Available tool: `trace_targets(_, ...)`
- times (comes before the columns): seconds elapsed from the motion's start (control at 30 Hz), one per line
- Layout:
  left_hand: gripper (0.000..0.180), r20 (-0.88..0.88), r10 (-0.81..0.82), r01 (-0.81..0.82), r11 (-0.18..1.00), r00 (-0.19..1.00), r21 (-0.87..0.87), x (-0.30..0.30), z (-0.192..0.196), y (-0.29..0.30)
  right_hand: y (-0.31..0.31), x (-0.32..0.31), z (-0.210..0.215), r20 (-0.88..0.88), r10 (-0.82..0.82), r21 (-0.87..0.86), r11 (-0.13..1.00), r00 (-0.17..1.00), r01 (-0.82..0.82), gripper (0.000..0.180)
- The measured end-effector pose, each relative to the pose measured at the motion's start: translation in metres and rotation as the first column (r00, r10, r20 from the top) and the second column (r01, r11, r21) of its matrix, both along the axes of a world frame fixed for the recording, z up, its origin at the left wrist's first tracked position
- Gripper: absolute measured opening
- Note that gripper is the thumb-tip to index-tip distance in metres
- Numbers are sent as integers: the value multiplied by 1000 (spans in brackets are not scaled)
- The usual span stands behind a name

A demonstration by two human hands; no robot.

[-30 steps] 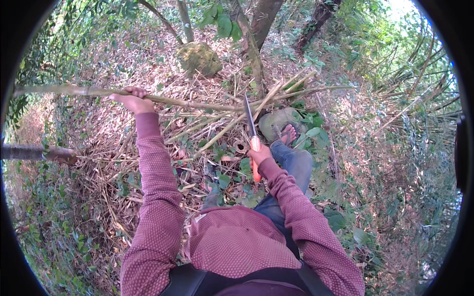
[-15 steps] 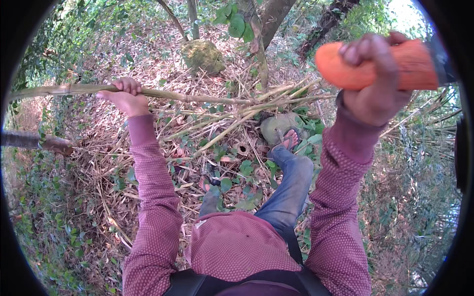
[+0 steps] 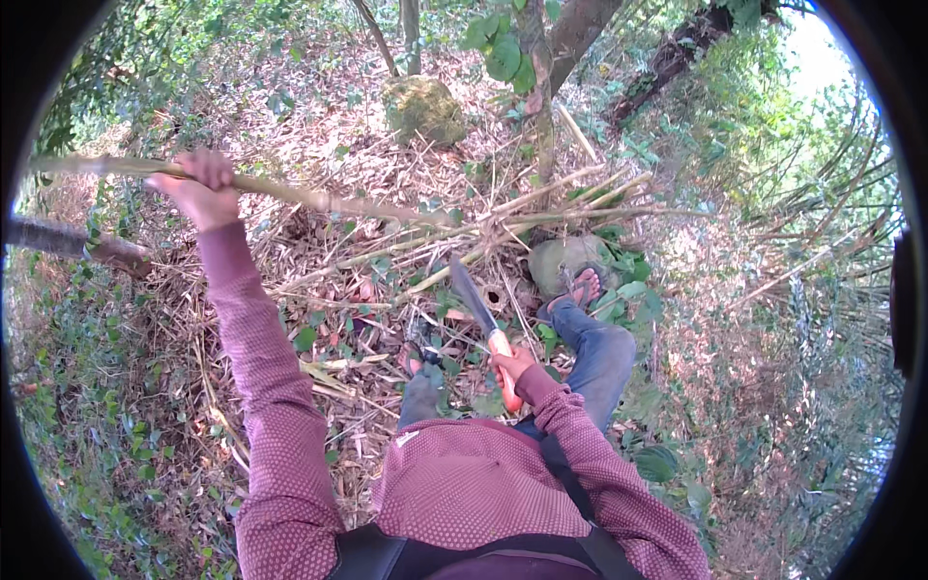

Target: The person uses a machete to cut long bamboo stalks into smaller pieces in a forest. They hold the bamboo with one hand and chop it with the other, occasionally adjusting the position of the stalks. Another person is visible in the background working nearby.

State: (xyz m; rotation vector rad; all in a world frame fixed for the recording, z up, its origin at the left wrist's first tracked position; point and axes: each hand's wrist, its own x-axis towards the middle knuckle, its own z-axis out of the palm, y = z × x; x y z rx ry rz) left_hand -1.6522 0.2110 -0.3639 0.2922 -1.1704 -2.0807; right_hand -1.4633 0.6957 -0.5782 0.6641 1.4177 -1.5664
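Note:
My left hand point(image 3: 200, 191) is closed round a long, pale bamboo pole point(image 3: 319, 200), held out at the left. The pole is blurred; its right part slopes down to a heap of cut sticks point(image 3: 541, 217). Low in front of my belly, my right hand point(image 3: 514, 370) grips the orange handle of a machete point(image 3: 472, 295). The dark blade points up and to the left, its tip just below the sticks. A short pale piece of stick point(image 3: 578, 133) shows above the heap; whether it is in the air I cannot tell.
My sandalled right foot point(image 3: 586, 288) is against a grey-green rock point(image 3: 561, 261). Farther off stand a mossy rock point(image 3: 423, 111) and a thin trunk point(image 3: 543, 126). A cut log point(image 3: 82, 246) juts in from the left. Dry leaves and green plants cover the ground.
My right hand has swung the machete from high at the right down to the middle. My left hand with the pole has shifted left. The short stick piece newly shows above the heap.

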Motion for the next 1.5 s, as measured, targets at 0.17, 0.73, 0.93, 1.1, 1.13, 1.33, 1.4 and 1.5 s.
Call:
trace_targets(0.17, 31, 359, 782, 277, 246, 509, -929, 80, -130, -20, -10, -31, 22, -168, -241, 184, 945, 956, 270, 17)
trace_targets(0.73, 45, 754, 652, 800, 492, -76, -344, 426, -164, -10, -162, -49, 100, -637, 758, 656, 628, 138, -420, 38)
trace_targets(0.93, 44, 689, 718, 891, 371, -97, -262, 431, -128, -31, -291, -46, 215, -931, 349, 349, 753, -110, -558, 39)
trace_targets(1.1, 43, 673, 740, 923, 246, 18, -295, 439, -107, -38, -339, -45, 280, -993, 72, 115, 702, -90, -703, 28)
trace_targets(1.13, 42, 685, 728, 922, 255, 15, -291, 441, -103, -40, -340, -41, 270, -996, 66, 85, 685, -54, -723, 26)
trace_targets(1.33, 42, 623, 774, 950, 267, -112, -160, 443, -92, -57, -281, 0, 110, -628, 774, 573, 392, -78, -719, 41)
trace_targets(1.4, 36, 636, 771, 992, 98, -29, -73, 448, -96, -53, -256, 21, 85, -300, 940, 591, 49, -163, -805, 48)
trace_targets(1.5, 39, 716, 697, 994, 63, 19, -88, 460, -107, -38, -232, 43, 88, -355, 903, 585, 14, -240, -811, 55)
